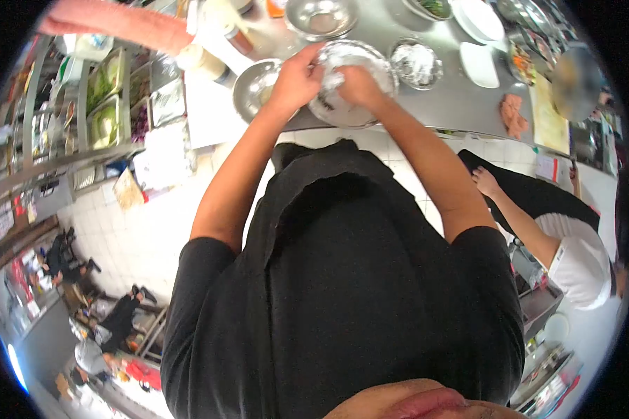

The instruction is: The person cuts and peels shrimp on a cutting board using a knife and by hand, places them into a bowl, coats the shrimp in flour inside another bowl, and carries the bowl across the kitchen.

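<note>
Both of my hands are at a round metal bowl point(374, 59) that holds white powder, on the steel counter. My left hand point(299, 78) is at the bowl's left rim, its fingers curled at the edge; what they hold is too small to make out. My right hand point(356, 85) reaches down inside the bowl, fingertips in the white powder and hidden. A second metal bowl point(248, 91) stands just left of it, partly behind my left wrist. To the right is a smaller metal bowl point(416, 64) with white powder in it.
Another metal bowl point(321, 17) stands farther back. Bottles point(206, 63) are at the left, white dishes point(479, 64) and a pink cloth point(514, 115) at the right. Vegetable trays point(106, 124) line the left. A co-worker point(576, 262) in a white shirt stands at the right.
</note>
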`<action>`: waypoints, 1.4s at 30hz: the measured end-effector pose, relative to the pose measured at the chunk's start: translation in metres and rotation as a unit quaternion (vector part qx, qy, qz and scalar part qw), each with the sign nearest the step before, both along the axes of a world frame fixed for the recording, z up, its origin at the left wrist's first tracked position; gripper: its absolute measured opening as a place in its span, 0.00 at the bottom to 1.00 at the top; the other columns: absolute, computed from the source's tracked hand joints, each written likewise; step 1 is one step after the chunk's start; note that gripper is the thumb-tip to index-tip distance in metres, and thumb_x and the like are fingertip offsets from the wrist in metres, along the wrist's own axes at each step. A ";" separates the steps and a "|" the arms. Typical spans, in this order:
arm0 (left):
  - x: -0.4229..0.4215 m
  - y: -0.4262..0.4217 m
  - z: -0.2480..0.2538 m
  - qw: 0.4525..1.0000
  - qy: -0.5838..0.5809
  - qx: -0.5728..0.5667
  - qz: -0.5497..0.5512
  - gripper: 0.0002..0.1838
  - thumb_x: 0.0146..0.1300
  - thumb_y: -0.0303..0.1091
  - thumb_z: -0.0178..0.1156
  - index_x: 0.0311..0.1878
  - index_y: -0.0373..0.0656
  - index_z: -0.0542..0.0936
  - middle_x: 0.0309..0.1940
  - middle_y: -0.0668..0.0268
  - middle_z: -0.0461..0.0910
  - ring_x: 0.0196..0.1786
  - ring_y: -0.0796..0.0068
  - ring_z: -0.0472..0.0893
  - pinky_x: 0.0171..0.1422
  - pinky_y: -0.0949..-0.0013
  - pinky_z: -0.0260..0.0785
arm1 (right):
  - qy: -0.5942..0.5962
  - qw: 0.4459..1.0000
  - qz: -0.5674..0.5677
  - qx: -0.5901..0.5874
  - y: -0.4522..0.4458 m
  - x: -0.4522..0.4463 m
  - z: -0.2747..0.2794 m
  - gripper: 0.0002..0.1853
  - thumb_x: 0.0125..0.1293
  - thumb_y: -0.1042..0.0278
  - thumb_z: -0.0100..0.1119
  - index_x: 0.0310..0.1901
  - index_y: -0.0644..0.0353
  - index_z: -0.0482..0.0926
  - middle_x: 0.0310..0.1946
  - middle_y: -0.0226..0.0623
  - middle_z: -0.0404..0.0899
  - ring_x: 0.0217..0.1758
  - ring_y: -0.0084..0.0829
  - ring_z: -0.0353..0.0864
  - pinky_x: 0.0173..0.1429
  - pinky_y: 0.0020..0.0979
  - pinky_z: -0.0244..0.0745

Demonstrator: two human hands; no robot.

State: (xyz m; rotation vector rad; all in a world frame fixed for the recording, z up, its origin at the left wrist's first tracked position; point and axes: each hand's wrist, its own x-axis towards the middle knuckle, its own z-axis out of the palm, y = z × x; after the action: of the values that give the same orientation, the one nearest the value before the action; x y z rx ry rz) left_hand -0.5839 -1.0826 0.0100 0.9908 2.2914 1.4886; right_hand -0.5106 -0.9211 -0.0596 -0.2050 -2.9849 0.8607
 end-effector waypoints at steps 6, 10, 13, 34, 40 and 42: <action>-0.013 0.002 -0.013 0.999 -0.039 0.021 -0.007 0.19 0.58 0.27 0.60 0.55 0.39 0.77 0.33 0.56 0.81 0.35 0.68 0.81 0.43 0.68 0.73 | -0.005 0.999 -0.035 -0.010 -0.004 0.006 0.021 0.19 0.46 0.74 0.60 0.43 0.62 0.83 0.38 0.55 0.81 0.44 0.50 0.81 0.53 0.42 0.75; -0.029 0.009 -0.007 0.998 -0.056 0.041 0.013 0.17 0.59 0.27 0.61 0.53 0.39 0.79 0.32 0.61 0.82 0.34 0.75 0.79 0.41 0.71 0.72 | 0.047 0.993 -0.077 -0.078 -0.001 0.018 0.041 0.17 0.48 0.73 0.62 0.43 0.63 0.83 0.38 0.53 0.82 0.42 0.48 0.82 0.52 0.40 0.76; -0.045 0.023 -0.005 0.985 -0.131 0.111 0.018 0.15 0.61 0.27 0.61 0.51 0.35 0.78 0.32 0.66 0.81 0.33 0.81 0.77 0.40 0.74 0.71 | 0.147 0.974 -0.152 -0.082 0.030 0.026 0.049 0.17 0.49 0.70 0.64 0.44 0.62 0.83 0.36 0.49 0.83 0.40 0.45 0.84 0.50 0.39 0.77; -0.070 0.241 -0.069 0.912 -0.234 -0.298 -0.158 0.27 0.56 0.32 0.64 0.59 0.36 0.72 0.37 0.57 0.79 0.33 0.69 0.81 0.30 0.68 0.74 | 0.149 0.932 -0.327 -0.056 0.175 0.065 0.000 0.19 0.49 0.67 0.60 0.46 0.55 0.82 0.37 0.52 0.81 0.40 0.52 0.80 0.48 0.46 0.76; -0.064 0.262 -0.076 0.896 -0.264 -0.295 -0.200 0.10 0.57 0.29 0.61 0.39 0.34 0.77 0.28 0.60 0.77 0.27 0.69 0.77 0.26 0.67 0.71 | 0.117 0.926 -0.358 -0.040 0.176 0.067 0.001 0.21 0.49 0.66 0.60 0.48 0.58 0.81 0.38 0.51 0.82 0.42 0.50 0.81 0.49 0.46 0.76; -0.058 0.259 -0.072 0.893 -0.259 -0.298 -0.216 0.06 0.56 0.28 0.61 0.36 0.36 0.77 0.26 0.61 0.76 0.25 0.70 0.76 0.24 0.66 0.68 | 0.090 0.922 -0.371 -0.072 0.177 0.069 -0.008 0.22 0.48 0.66 0.61 0.48 0.60 0.81 0.39 0.51 0.82 0.43 0.50 0.81 0.50 0.45 0.76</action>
State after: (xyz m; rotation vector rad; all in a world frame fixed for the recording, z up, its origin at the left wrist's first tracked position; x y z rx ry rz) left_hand -0.6416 -0.8236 -0.0622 0.7312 1.7937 0.6807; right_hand -0.4419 -0.7437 -0.0671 -1.0991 -2.3460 0.9090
